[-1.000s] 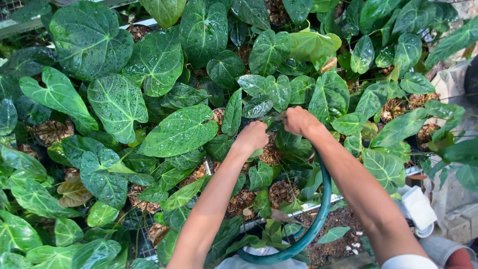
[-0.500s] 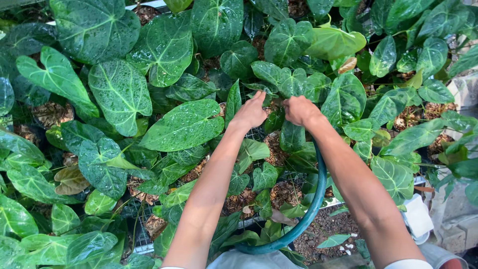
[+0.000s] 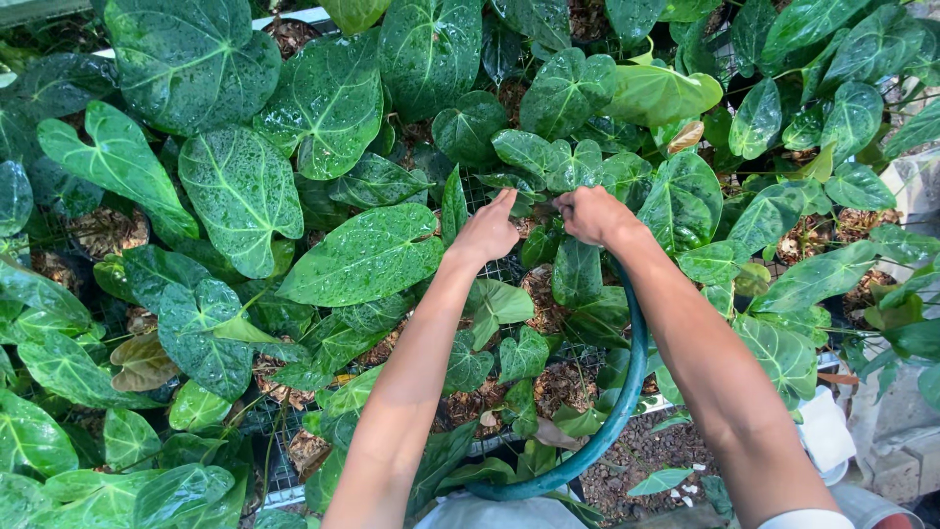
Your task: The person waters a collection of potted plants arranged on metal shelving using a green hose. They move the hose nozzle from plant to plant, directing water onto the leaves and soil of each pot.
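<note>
Two bare hands reached out over a bed of wet heart-shaped leaves. The left hand had its fingers together, fingertips pushed in among the small leaves just ahead of it. The right hand was closed into a fist; whether it gripped a stem I could not tell. One green hose curved under the right forearm, back toward the body. A big wet leaf lay just left of the left hand. Below the hands, a wire mesh bench carried pots of brown bark chips, too overgrown to count
</note>
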